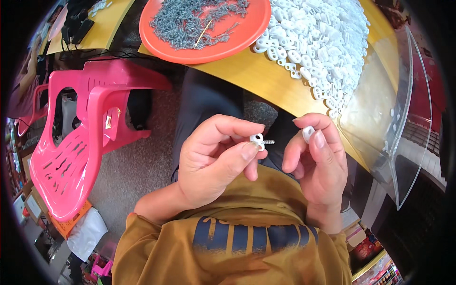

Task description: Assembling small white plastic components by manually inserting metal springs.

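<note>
My left hand [213,159] pinches a small white plastic piece with holes [257,139] between thumb and fingers. From the right side of that piece sticks a short metal spring [269,142]. Close by on the right, my right hand [320,159] grips another small white plastic piece [308,132] between thumb and forefinger. The two pieces are apart, and both hands are raised over my lap. A big heap of similar white plastic pieces [318,38] lies on the yellow table [256,80]. Beside the heap, a red plate [199,57] carries a pile of grey springs [185,26].
A pink plastic chair [92,114] stands on the floor to the left. A clear plastic sheet [403,128] rises along the table's right side. Behind the chair, a white bag [88,232] rests by an orange basket [73,221]. Part of another person shows at the far left.
</note>
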### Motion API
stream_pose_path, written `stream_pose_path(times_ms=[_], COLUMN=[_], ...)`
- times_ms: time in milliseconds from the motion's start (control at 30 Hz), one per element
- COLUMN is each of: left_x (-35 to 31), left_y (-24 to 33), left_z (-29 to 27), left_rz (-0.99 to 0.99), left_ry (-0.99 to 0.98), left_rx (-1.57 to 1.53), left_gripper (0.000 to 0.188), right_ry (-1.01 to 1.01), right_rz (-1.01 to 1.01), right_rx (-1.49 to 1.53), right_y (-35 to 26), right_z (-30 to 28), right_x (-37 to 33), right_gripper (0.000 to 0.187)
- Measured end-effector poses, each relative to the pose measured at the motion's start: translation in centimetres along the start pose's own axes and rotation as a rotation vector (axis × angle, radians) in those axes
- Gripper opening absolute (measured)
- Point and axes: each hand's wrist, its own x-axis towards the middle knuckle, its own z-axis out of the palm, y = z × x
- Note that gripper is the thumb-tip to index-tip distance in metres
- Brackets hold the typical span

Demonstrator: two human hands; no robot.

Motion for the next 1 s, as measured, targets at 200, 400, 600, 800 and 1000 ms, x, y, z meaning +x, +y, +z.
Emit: stream_pose_path(times_ms=[200, 400, 600, 800, 1000], left_x=[0.4, 0.5, 0.6, 0.5, 0.6], left_y=[-0.2, 0.3, 0.2, -0.2, 0.2], left_z=[0.5, 0.4, 0.5, 1.0, 1.2], left_rz=[-0.029, -0.054, 0.018, -0.026, -0.057], left_ry=[0.074, 0.027, 0.004, 0.011, -0.064], left_rx=[0.024, 0.009, 0.018, 0.054, 0.077], left_gripper=[0.020, 0.020, 0.019, 0.018, 0.017], right_ry=[-0.132, -0.085, -0.095, -0.107, -0.109], right_rz=[0.053, 0.044, -0.052, -0.035, -0.082], right_rx=[0.270, 0.228, 0.051, 0.029, -0.027], right_y=[0.4, -0.2, 0.1, 0.2, 0.6], right_z=[-0.1, 0.7, -0.1, -0.2, 0.0], right_x=[0.4, 0.2, 0.2, 0.1, -0.2], right_gripper=[0.034, 0.036, 0.038, 0.038, 0.037])
